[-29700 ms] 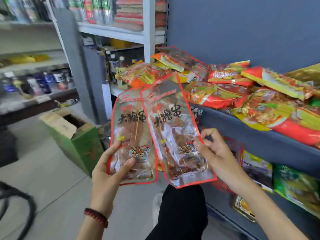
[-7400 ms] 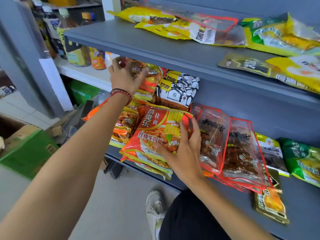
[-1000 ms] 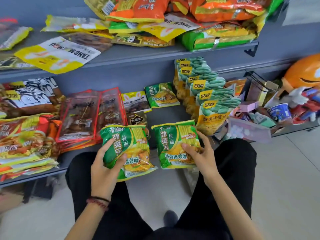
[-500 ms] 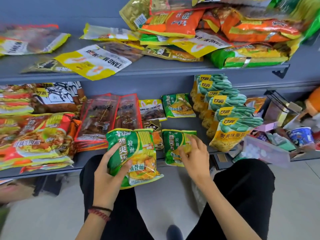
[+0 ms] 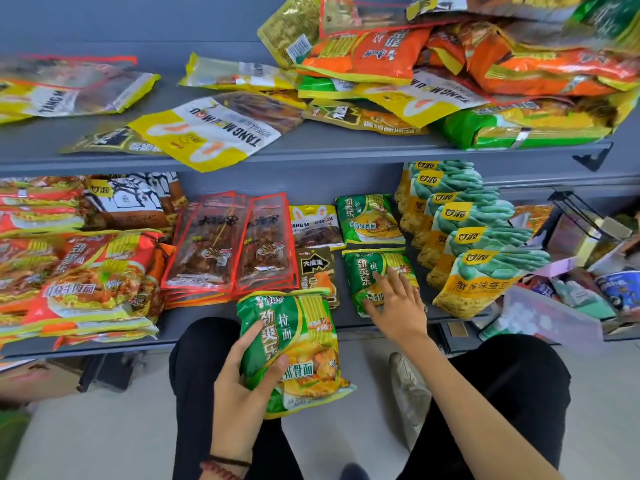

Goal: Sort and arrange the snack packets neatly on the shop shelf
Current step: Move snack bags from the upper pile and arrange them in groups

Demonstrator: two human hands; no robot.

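On the lower shelf (image 5: 194,317), teal bags (image 5: 485,268) flank the pressed packet (image 5: 367,271).

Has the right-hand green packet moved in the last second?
Yes: the green packet moved forward onto the lower shelf, now flat under the right hand.

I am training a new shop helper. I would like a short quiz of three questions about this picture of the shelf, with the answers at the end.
1. True or false: the left hand grips a green noodle packet held off the lower shelf, in front of it.
2. Choose one. The right hand lies with straight fingers on:
A. a red noodle packet
B. the front green packet on the lower shelf
C. a blue cup
3. Short answer: how many green noodle packets lie on the lower shelf?

Key: 1 true. 2 B. 3 two: the front green packet and the rear green packet behind it.
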